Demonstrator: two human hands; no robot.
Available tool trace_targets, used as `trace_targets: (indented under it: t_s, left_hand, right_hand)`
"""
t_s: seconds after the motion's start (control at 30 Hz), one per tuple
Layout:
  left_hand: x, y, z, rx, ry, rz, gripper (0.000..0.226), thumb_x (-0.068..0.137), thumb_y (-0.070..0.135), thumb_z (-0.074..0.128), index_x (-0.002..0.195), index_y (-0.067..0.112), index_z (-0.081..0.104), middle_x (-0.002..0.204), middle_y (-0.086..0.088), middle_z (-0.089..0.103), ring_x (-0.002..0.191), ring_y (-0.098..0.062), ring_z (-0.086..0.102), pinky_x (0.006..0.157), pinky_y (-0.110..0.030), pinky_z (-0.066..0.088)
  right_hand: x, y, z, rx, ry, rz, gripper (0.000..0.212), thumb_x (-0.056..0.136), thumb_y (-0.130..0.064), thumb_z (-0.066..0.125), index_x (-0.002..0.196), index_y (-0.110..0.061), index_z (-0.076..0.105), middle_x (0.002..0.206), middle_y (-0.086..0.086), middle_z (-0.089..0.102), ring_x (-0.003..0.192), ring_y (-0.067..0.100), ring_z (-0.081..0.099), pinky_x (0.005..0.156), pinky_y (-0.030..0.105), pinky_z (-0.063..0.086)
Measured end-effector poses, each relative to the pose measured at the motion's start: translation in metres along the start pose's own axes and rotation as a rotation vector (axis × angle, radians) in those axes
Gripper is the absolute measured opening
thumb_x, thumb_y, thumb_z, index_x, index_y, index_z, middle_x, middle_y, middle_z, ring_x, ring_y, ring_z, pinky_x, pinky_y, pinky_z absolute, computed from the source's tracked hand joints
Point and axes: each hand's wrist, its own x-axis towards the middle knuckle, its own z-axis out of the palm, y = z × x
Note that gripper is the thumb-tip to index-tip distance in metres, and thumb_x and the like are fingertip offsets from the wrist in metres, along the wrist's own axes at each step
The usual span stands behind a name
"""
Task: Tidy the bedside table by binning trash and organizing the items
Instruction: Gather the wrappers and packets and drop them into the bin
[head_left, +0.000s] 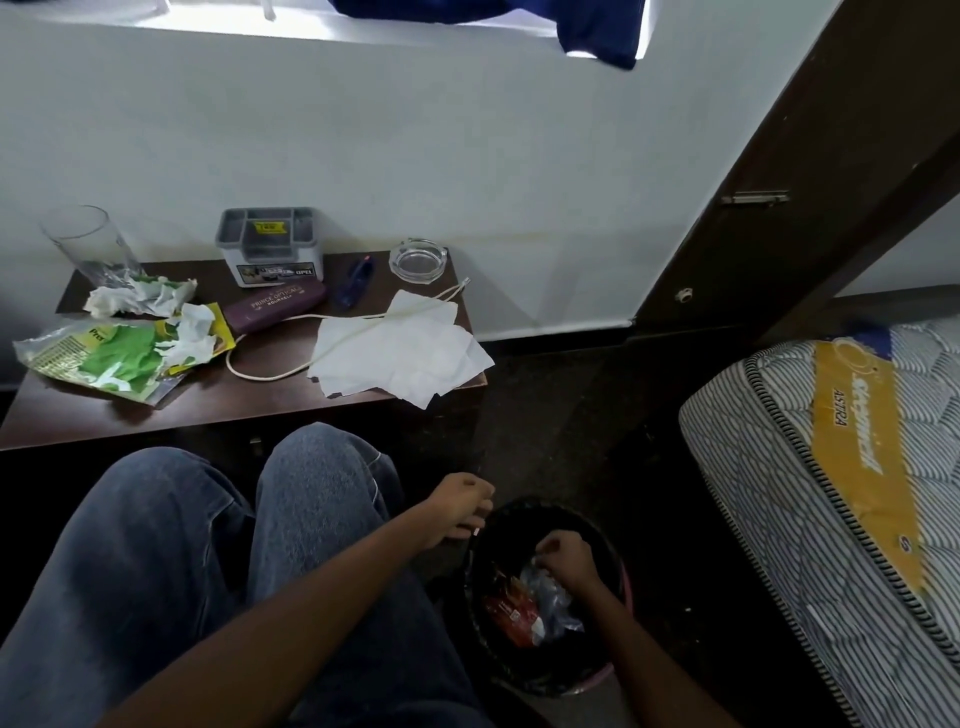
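I see my right hand curled inside the bin at lower centre, grip unclear; left hand loosely curled, nearer the table's wrappers at upper left.

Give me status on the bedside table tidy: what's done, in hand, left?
Done: some wrappers already lie in the bin. In hand: right hand is down inside the bin among that trash, grip unclear; left hand hovers by the rim. Left: the green packet, crumpled paper, tissues and white cable still clutter the table; spectacle case and blue pen unsorted.
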Motion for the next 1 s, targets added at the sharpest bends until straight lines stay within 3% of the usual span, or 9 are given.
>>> trace_targets:
  t_s: [0.1,0.17,0.27,0.53,0.63,0.73,1.0]
  left_hand:
    - [-0.002,0.006,-0.002,-0.003,-0.006,0.006,0.026,0.098,0.025,0.042,0.118,0.014,0.053,0.116,-0.006,0.059,0.093,-0.019,0.057,0.076,-0.029,0.045]
    - [-0.003,0.011,-0.005,-0.005,-0.001,0.017,0.029,0.098,0.025,0.042,0.122,0.013,0.053,0.120,-0.007,0.060,0.095,-0.020,0.058,0.076,-0.029,0.046]
    - [-0.005,0.020,-0.015,-0.030,0.004,0.046,0.030,0.097,0.025,0.043,0.124,0.013,0.053,0.123,-0.007,0.060,0.097,-0.020,0.058,0.077,-0.029,0.046]
    - [-0.028,0.061,-0.092,-0.195,0.078,0.152,0.030,0.096,0.026,0.044,0.122,0.014,0.054,0.120,-0.006,0.062,0.107,-0.023,0.060,0.087,-0.033,0.047]
    - [-0.036,0.066,-0.139,-0.289,0.145,0.189,0.026,0.096,0.025,0.043,0.117,0.015,0.056,0.115,-0.003,0.064,0.100,-0.021,0.062,0.090,-0.034,0.046]
    - [-0.042,0.058,-0.190,-0.396,0.212,0.234,0.019,0.095,0.022,0.044,0.108,0.017,0.057,0.104,-0.003,0.065,0.083,-0.018,0.064,0.088,-0.035,0.047]
    - [-0.068,0.007,-0.308,-0.630,0.438,0.279,0.018,0.094,0.017,0.044,0.102,0.018,0.060,0.090,0.003,0.067,0.076,-0.014,0.062,0.070,-0.026,0.046]
  right_hand:
    - [0.002,-0.027,-0.007,0.221,0.027,-0.024,0.032,0.079,0.006,0.061,0.054,-0.014,0.056,0.047,-0.005,0.058,0.044,0.007,0.054,0.047,0.022,0.045]
    - [0.000,-0.051,-0.012,0.304,0.001,-0.041,0.027,0.081,0.004,0.060,0.060,-0.012,0.057,0.049,-0.002,0.058,0.044,0.008,0.053,0.041,0.017,0.040]
    - [-0.004,-0.087,-0.021,0.402,-0.037,-0.071,0.021,0.082,0.003,0.060,0.066,-0.011,0.060,0.060,0.003,0.061,0.051,0.011,0.057,0.046,0.019,0.045]
    - [-0.022,-0.202,-0.030,0.500,-0.107,-0.269,0.013,0.082,0.007,0.058,0.075,-0.003,0.061,0.065,0.009,0.061,0.052,0.014,0.057,0.051,0.021,0.047]
    - [-0.024,-0.251,-0.023,0.492,-0.148,-0.308,0.008,0.083,0.005,0.059,0.080,-0.002,0.061,0.072,0.011,0.064,0.059,0.018,0.059,0.055,0.024,0.050]
    - [-0.028,-0.298,-0.005,0.467,-0.190,-0.361,0.009,0.081,0.006,0.058,0.078,-0.002,0.060,0.072,0.011,0.064,0.062,0.020,0.058,0.057,0.024,0.051]
    - [-0.039,-0.383,0.075,0.424,-0.356,-0.408,0.013,0.081,0.004,0.060,0.074,-0.006,0.055,0.065,0.010,0.061,0.048,0.015,0.052,0.049,0.022,0.039]
